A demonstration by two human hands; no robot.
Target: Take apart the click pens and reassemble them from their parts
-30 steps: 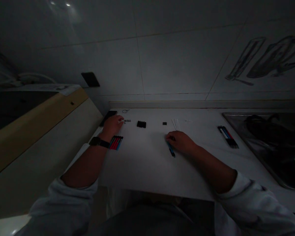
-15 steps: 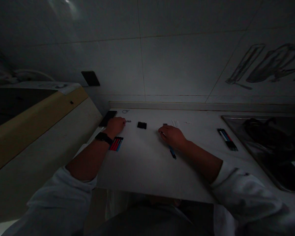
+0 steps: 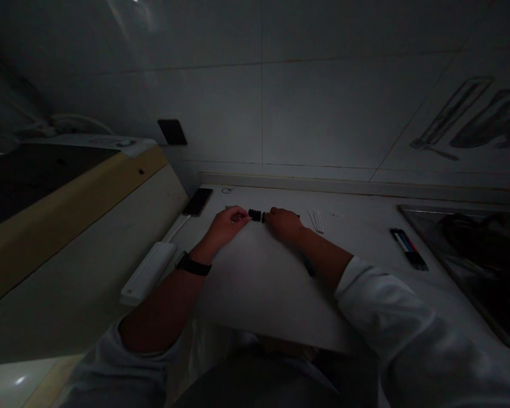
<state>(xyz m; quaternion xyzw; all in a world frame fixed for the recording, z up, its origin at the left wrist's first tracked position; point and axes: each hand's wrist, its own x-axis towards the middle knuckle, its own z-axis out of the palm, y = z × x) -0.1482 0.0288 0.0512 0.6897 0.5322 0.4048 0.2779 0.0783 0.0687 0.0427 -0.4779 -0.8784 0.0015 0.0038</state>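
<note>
My left hand (image 3: 228, 225) is at the left end of a row of small black tubular pieces (image 3: 254, 215). Its thumb and fingertips are pinched together, and what they hold is too small to tell. On the right end of the row, my right hand (image 3: 285, 224) has its fingers closed on one small black piece (image 3: 263, 217), slightly apart from the others. Tiny coiled pieces like springs (image 3: 228, 207) lie behind my left hand. Several thin white sticks (image 3: 315, 221) rest right of my right hand. A dark pen-like barrel (image 3: 309, 266) shows partly under my right forearm.
A phone (image 3: 198, 202) and a white power strip (image 3: 148, 273) with a cable lie at the left. A small ring (image 3: 226, 191) is near the wall. Pens in a dark sleeve (image 3: 408, 249) lie at right, beside a metal-rimmed stove or sink (image 3: 412, 208). The light is dim.
My left hand has moved right, from the springs to the black row. My right hand has moved slightly left to the row's other end. My left arm now covers the red and blue pens.
</note>
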